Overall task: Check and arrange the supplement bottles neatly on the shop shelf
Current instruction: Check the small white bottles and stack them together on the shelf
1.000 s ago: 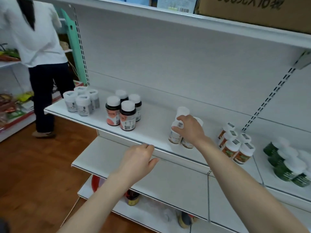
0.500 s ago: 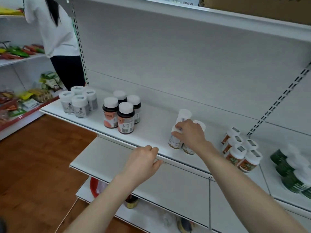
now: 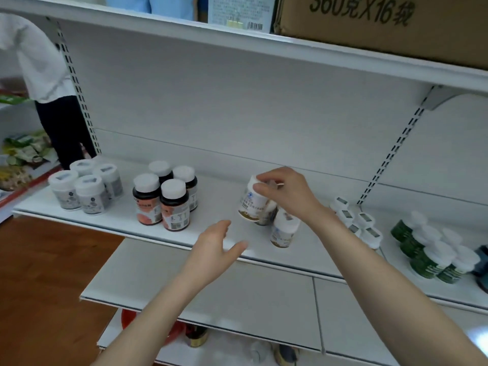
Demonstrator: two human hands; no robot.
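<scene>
White bottle [image 3: 250, 204] is tilted in my right hand [image 3: 289, 192], fingers curled round its top; my left hand [image 3: 212, 248] is open by the shelf [image 3: 158, 232] edge, holding nothing.

Left grip [image 3: 214, 244], right grip [image 3: 287, 191], forearms [image 3: 158, 310] bare.

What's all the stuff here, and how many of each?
grey-label bottles: 4, white caps, far left
dark bottles: 4, orange labels, white caps, left of centre
white bottles: at least 3, gold bases, centre, one tilted
white-capped bottles: about 5, right of centre, partly hidden
green bottles: several, white caps, far right
shelf: 1, white, under the bottles
cardboard box: 1, brown, top shelf, right
other person: 1, white top, dark trousers, far left
left hand: 1, open, by the shelf's front edge
right hand: 1, grip on the tilted white bottle's top
</scene>
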